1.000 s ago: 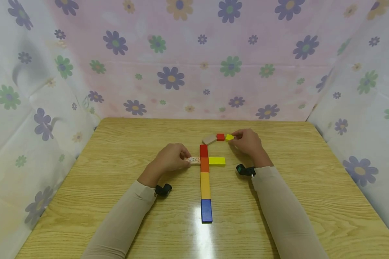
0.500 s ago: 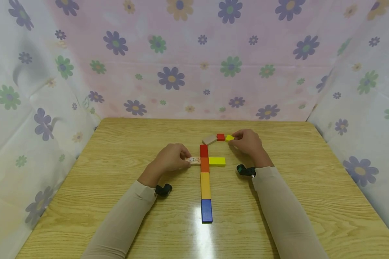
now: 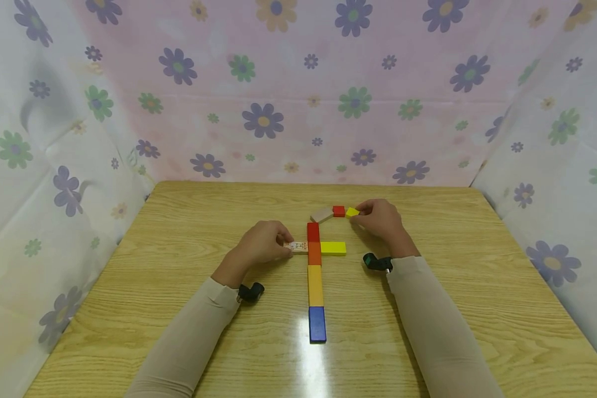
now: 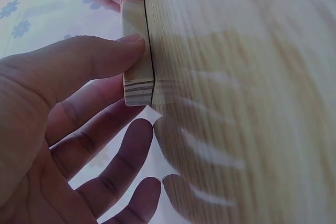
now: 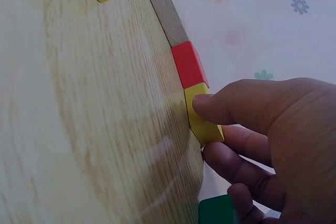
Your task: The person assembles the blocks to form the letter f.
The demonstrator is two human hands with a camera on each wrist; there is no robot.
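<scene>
My left hand [image 3: 262,242] pinches a wooden block with a printed face [image 3: 300,247] between thumb and fingers. Its far end meets an orange-red block [image 3: 314,254] in a straight line with a red block [image 3: 313,231], an orange-yellow block [image 3: 315,286] and a blue block [image 3: 317,324]. A long yellow block [image 3: 333,249] lies opposite. Farther back, my right hand [image 3: 380,217] pinches a small yellow block [image 5: 202,111], which touches a small red block [image 5: 190,64] in the right wrist view. By its lower fingers sits a green block [image 5: 216,211], hidden in the head view.
A plain wooden block [image 3: 321,214] lies slanted between the small red block and the line's top. All rest on a wood-grain table [image 3: 204,204]. Flowered cloth [image 3: 298,138] hangs behind and at both sides.
</scene>
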